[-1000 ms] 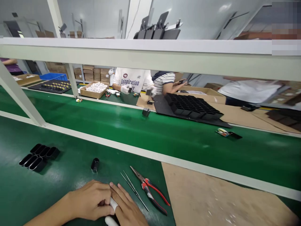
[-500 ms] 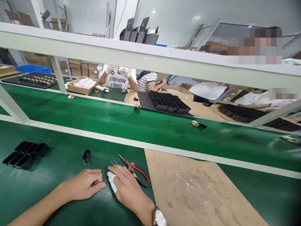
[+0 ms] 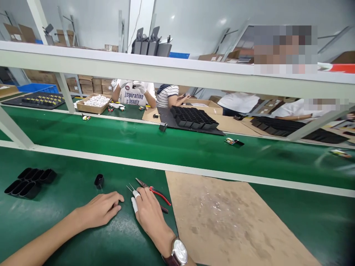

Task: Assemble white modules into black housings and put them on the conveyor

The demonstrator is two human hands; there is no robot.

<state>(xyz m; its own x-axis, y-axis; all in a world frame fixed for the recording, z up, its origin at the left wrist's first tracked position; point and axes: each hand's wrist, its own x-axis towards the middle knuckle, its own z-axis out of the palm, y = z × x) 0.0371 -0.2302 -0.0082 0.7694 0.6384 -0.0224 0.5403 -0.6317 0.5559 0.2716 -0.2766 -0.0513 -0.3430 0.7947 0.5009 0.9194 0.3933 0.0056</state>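
Note:
My left hand (image 3: 98, 209) rests on the green table, fingers loosely bent and thumb apart, holding nothing. Just beyond it stands a small black oval housing (image 3: 99, 181). Over the tools lies my right hand (image 3: 149, 213), with white finger cots on two fingertips and a watch on the wrist. Two thin metal tips of tweezers (image 3: 130, 188) stick out past its curled fingers, which hide the rest. Red-handled long-nose pliers (image 3: 159, 194) lie beside and partly under that hand. Several more black housings (image 3: 30, 183) stand grouped at the left.
A stained cardboard sheet (image 3: 210, 214) covers the table at right. Beyond a white rail (image 3: 111, 160) runs a green conveyor belt (image 3: 124, 136) carrying small circuit assemblies (image 3: 233, 142). A white crossbeam (image 3: 116, 70) spans above. Across the belt, co-workers (image 3: 135, 94) sit by black trays (image 3: 194, 118) and boxes.
The view has shifted slightly. My left hand has opened a little and moved up toward the single housing. My right hand's fingers have drawn in around the tweezers, showing a second white cot.

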